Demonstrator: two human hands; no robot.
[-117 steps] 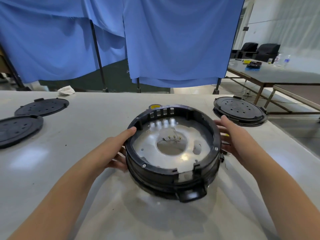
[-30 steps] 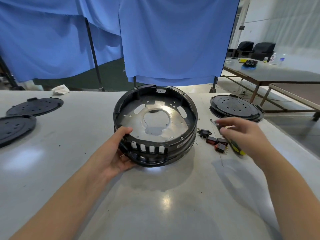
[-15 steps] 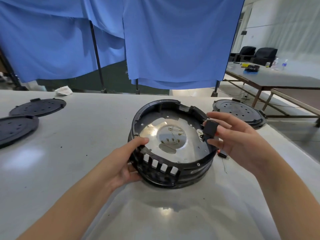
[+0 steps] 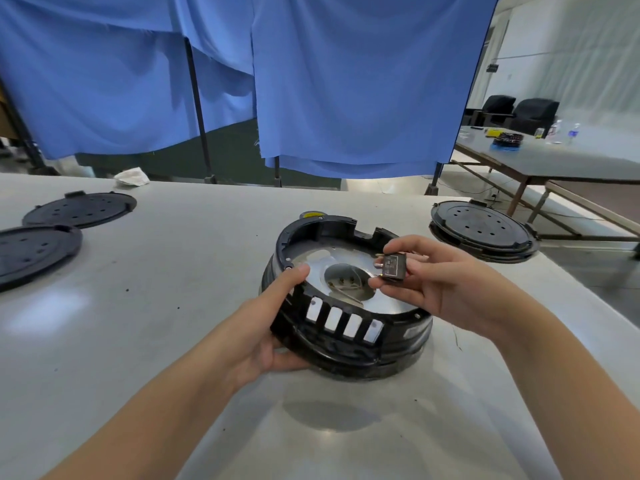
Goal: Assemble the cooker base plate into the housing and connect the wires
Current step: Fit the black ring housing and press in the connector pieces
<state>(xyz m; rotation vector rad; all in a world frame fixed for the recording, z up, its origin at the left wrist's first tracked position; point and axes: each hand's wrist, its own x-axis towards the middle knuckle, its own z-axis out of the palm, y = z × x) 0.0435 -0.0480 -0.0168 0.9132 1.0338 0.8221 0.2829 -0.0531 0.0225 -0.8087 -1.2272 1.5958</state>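
Observation:
The round black cooker housing [image 4: 349, 344] stands on the table in front of me, its slotted wall facing me. A shiny metal base plate [image 4: 391, 299] lies inside it, with thin wires [image 4: 346, 289] showing through its centre hole. My left hand [image 4: 266, 327] grips the housing's near left rim, thumb on top and fingers underneath. My right hand [image 4: 440, 282] pinches a small black socket part [image 4: 394, 266] with metal pins, held above the plate's right half.
A stack of black round lids [image 4: 483, 230] sits at the right of the grey table [image 4: 156, 341]. Two more black lids [image 4: 81, 209] lie at the far left. A crumpled white cloth [image 4: 131, 177] is at the back edge. Blue curtains hang behind.
The housing was turned round so its slotted wall faces me. My right hand picked a small black socket part off the table and brought it over the base plate.

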